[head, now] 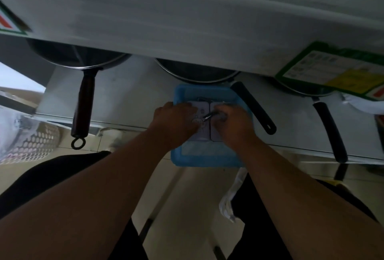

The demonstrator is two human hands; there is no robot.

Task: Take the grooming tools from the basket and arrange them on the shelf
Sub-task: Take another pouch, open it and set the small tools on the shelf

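On the pale shelf under hanging pans, the blue basket holds a flat case; over it the left hand rests, grip unclear, the right hand pinches a metal tool, ready for lifting out beside the basket.

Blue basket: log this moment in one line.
blue basket on shelf edge | left hand inside | right hand holds metal tool

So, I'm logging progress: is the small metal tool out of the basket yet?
Not yet: the metal tool is over the blue basket, between the left hand and right hand.
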